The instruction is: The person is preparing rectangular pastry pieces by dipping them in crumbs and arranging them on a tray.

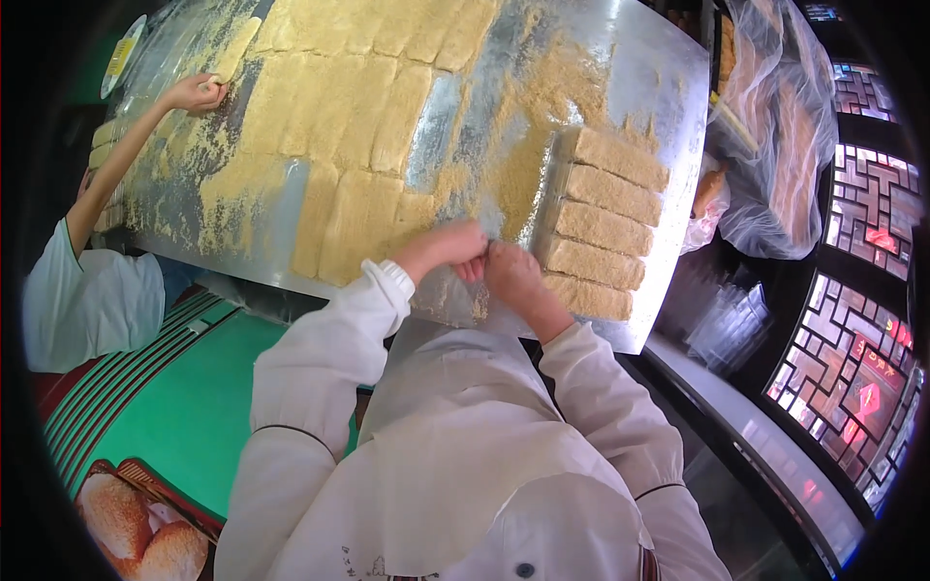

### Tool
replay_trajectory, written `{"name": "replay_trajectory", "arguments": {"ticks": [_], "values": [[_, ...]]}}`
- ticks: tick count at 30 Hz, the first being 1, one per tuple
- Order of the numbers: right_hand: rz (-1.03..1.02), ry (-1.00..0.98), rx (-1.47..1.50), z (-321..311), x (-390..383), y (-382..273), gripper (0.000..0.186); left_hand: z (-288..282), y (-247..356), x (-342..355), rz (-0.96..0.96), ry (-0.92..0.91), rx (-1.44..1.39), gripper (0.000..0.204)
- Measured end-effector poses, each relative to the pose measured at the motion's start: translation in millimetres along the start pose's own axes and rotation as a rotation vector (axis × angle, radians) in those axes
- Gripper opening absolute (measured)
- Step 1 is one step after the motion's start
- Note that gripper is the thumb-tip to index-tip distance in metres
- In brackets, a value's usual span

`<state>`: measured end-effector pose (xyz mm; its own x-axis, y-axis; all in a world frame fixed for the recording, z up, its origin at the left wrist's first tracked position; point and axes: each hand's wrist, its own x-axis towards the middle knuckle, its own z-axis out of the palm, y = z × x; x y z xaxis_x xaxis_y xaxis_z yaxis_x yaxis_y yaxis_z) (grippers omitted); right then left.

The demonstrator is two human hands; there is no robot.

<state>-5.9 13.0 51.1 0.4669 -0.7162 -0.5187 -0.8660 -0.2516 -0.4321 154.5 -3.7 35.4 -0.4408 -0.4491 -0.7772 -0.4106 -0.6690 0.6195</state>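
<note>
My left hand [457, 248] and my right hand [511, 274] meet low over the powder-dusted metal table [657, 324], near its front edge, with fingers curled; what is between them is too hidden to make out. Flat yellow dough strips [329, 223] coated in powder lie beside my left hand. To the right of my right hand stands a column of several crumb-coated bars [601, 228], side by side. Loose tan powder [513, 174] is spread beyond my hands.
A co-worker's hand [194, 94] pinches a pale strip [234, 53] at the left. A green panel [194, 407] with round breads [121, 508] is at lower left. Plastic-covered trays [775, 155] stand at right, beside lattice panels [838, 378].
</note>
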Motion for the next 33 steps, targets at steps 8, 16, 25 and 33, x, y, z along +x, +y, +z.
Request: {"name": "replay_trajectory", "arguments": {"ticks": [8, 16, 25, 33], "values": [[-0.254, 0.521, 0.178, -137, 115, 28, 0.024, -97, 112, 33, 0.527, 0.909, -0.016, 0.024], [0.127, 0.963, 0.421, -148, -25, 140, 0.027, -1, 50, 5, 0.501, 0.762, -0.054, 0.029], [0.385, 0.602, 0.399, -97, -23, 229, 0.050, 100, 70, 30, 0.331, 0.752, -0.096, 0.031], [0.396, 0.589, 0.393, -101, -53, 236, 0.049, 145, 73, 29, 0.425, 0.807, -0.250, 0.038]]}}
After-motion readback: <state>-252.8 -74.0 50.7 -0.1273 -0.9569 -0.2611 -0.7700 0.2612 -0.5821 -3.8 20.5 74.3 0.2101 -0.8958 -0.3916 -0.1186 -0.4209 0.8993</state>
